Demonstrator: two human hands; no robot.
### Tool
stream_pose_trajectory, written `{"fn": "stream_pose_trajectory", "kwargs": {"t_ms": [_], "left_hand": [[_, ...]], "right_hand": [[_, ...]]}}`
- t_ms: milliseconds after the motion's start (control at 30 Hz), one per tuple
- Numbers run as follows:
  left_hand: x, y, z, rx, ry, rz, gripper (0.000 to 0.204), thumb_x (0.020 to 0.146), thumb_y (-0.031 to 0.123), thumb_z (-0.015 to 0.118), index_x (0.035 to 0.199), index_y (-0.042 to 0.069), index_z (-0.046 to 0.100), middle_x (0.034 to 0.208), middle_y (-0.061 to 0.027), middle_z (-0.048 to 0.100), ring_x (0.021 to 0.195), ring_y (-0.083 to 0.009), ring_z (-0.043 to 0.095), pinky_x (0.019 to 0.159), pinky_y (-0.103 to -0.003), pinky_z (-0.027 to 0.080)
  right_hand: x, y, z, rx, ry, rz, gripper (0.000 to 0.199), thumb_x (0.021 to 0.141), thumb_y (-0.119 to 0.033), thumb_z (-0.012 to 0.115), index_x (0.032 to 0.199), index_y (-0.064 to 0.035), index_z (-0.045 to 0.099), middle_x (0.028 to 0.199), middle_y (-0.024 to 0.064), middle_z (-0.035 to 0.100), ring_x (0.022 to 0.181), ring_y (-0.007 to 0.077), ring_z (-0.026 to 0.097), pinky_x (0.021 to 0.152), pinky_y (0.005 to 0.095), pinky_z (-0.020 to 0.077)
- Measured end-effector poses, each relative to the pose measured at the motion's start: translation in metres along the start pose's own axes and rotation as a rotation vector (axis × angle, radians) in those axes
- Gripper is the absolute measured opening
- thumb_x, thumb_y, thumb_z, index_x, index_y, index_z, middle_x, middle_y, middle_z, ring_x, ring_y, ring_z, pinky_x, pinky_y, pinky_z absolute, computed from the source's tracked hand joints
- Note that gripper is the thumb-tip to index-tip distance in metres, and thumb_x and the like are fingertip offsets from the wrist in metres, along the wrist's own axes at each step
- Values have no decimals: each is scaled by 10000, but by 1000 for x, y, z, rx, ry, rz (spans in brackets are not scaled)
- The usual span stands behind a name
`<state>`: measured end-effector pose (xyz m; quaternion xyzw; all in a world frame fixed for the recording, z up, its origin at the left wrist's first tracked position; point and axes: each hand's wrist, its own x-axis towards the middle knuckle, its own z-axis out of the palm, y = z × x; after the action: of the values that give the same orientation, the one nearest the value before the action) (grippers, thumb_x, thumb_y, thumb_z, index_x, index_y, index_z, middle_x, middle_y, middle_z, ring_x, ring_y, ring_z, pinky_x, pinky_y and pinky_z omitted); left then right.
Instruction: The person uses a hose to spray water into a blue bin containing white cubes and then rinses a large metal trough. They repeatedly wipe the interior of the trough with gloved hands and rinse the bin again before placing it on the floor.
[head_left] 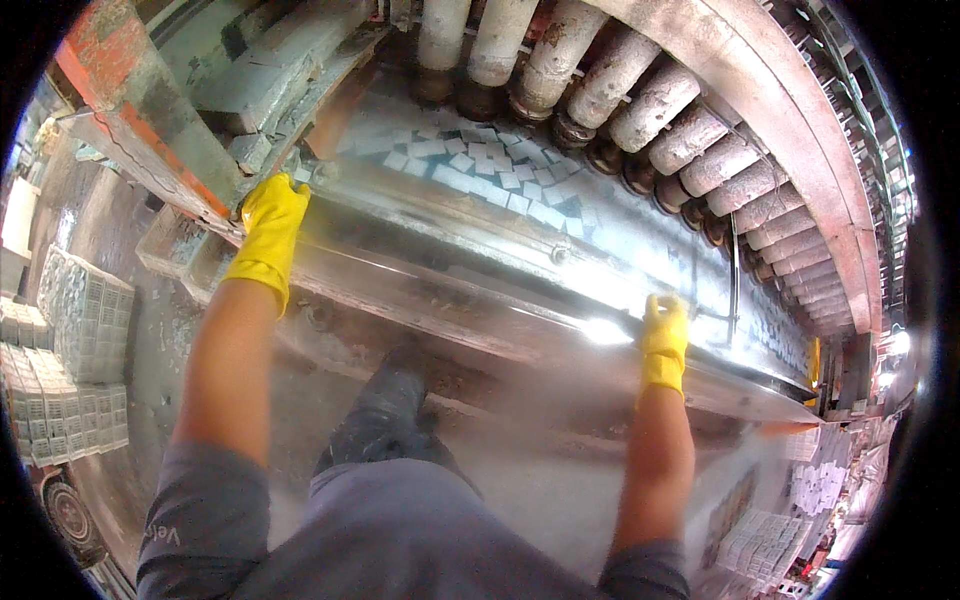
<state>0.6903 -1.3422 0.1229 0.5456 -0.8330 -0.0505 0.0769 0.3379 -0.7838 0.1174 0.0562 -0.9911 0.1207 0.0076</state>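
Observation:
My left hand (268, 232), in a yellow rubber glove, is closed at the left end of a long, wet-looking panel (440, 292) along the machine's near side. Farther right, my right hand (665, 340), gloved the same way, has its fingers curled over the panel's upper edge. The undersides of both grips are hidden. Beyond the panel, many small pale rectangular pieces (490, 158) lie scattered on the machine's wet bed (625, 225). Bright glare covers part of the edge beside my right hand.
Thick grey cylinders (555, 55) stand in a row behind the bed, under a curved beam (800, 110). An orange-edged metal frame (150, 140) rises at left. Stacked pale blocks (85, 320) sit on the floor at left, and another stack (765, 545) at lower right. Mist blurs the near side.

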Motion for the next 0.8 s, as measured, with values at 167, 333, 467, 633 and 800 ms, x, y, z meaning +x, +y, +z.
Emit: {"fn": "stream_pose_trajectory", "kwargs": {"t_ms": [167, 333, 467, 633, 800], "left_hand": [[-4, 3, 2, -18, 19, 19, 409, 845, 454, 706, 1043, 98, 738, 1033, -189, 743, 998, -397, 703, 863, -501, 542], [-6, 11, 0, -31, 34, 29, 396, 845, 450, 707, 1025, 99, 738, 1015, -184, 743, 986, -392, 703, 857, -500, 540], [-6, 9, 4, -31, 44, 42, 392, 843, 445, 708, 1022, 97, 736, 1019, -177, 744, 988, -390, 702, 853, -499, 540], [-4, 2, 5, -34, 42, 28, 388, 843, 441, 707, 1025, 99, 735, 1025, -174, 743, 991, -390, 701, 852, -497, 542], [6, -5, 10, -50, 51, 34, 394, 845, 446, 706, 1034, 100, 734, 1034, -176, 741, 998, -392, 699, 855, -496, 541]], "right_hand": [[-7, -6, -9, 53, -22, 58, 425, 921, -493, 681, 1110, -115, 724, 855, 142, 746, 712, 277, 723, 758, 409, 554], [-3, 6, -5, 81, -7, 54, 433, 924, -467, 671, 1121, -84, 718, 941, 176, 729, 828, 334, 700, 827, 435, 532], [3, 16, 4, 22, 36, -1, 437, 922, -482, 678, 1130, -100, 719, 850, 151, 743, 736, 302, 724, 758, 423, 549], [-9, -23, -19, 72, -70, 103, 442, 920, -466, 659, 1089, -65, 732, 1157, 226, 708, 1045, 398, 682, 953, 461, 507], [1, -9, 2, 46, 79, -6, 432, 921, -498, 670, 1112, -115, 733, 806, 155, 742, 723, 313, 731, 738, 427, 554]]}}
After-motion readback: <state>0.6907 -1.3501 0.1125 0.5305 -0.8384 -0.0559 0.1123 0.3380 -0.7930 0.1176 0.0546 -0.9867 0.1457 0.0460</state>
